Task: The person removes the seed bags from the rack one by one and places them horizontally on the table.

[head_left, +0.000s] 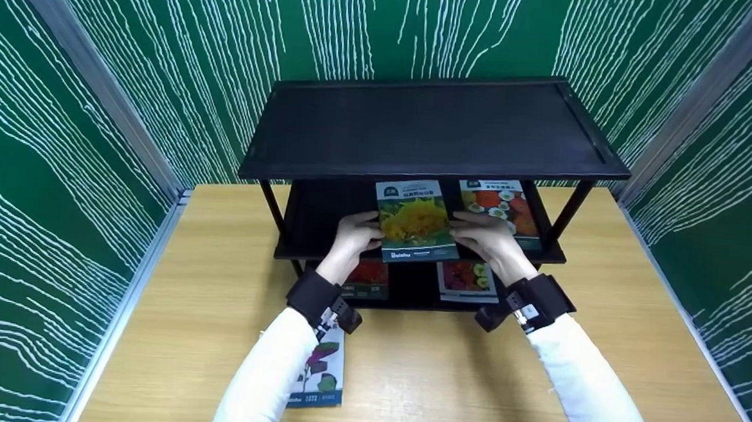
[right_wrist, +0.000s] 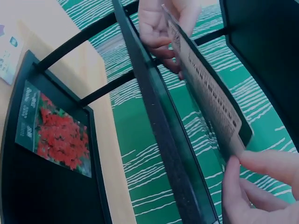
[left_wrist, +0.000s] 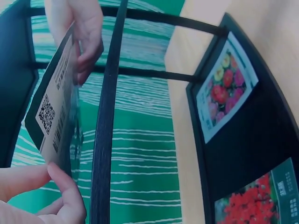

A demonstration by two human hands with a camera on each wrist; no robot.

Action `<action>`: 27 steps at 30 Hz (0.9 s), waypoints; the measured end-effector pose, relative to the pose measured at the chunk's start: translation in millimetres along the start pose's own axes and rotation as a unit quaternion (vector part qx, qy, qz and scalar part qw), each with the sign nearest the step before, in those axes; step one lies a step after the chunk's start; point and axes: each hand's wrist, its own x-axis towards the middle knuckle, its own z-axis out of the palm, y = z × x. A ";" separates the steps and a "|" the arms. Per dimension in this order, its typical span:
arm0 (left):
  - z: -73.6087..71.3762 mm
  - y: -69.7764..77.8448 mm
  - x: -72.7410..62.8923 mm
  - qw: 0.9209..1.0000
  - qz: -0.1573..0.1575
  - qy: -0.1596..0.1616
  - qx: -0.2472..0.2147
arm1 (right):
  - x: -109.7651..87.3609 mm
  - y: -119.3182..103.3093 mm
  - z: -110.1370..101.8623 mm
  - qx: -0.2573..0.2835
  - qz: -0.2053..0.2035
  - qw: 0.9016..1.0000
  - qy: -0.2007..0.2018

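Observation:
A seed packet with a yellow flower on its front (head_left: 415, 221) is held at the front of the black rack's middle shelf (head_left: 324, 211). My left hand (head_left: 353, 237) pinches its left edge between thumb and fingers. On the opposite edge, my right hand (head_left: 491, 241) pinches it the same way. Both wrist views show the packet tilted and apart from the shelf's front rail (left_wrist: 108, 116), its pale back printed with a QR code. To its right, a packet picturing orange and white round shapes (head_left: 501, 208) lies on the same shelf.
Below, the bottom shelf (head_left: 410, 296) bears a red-flower packet (head_left: 367, 280) and a packet with pink and yellow flowers (head_left: 467, 281). The rack's top board (head_left: 432, 130) overhangs the hands. Partly under the left forearm, another packet (head_left: 322, 378) lies on the wooden table (head_left: 406, 380).

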 end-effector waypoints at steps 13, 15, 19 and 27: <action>-16.0 -3.6 -14.1 1.000 0.005 -0.018 0.008 | -10.0 1.4 4.3 0.016 0.029 0.999 -0.043; -17.7 -5.4 -17.0 1.000 0.005 -0.022 0.007 | -12.0 3.5 4.5 0.011 0.026 0.998 -0.049; -20.5 -10.4 -22.6 0.999 0.010 -0.032 0.000 | -17.4 8.4 4.3 -0.007 0.020 0.998 -0.061; -23.2 -18.3 -37.8 0.998 0.032 -0.045 -0.009 | -26.8 18.9 4.4 -0.013 0.011 0.998 -0.066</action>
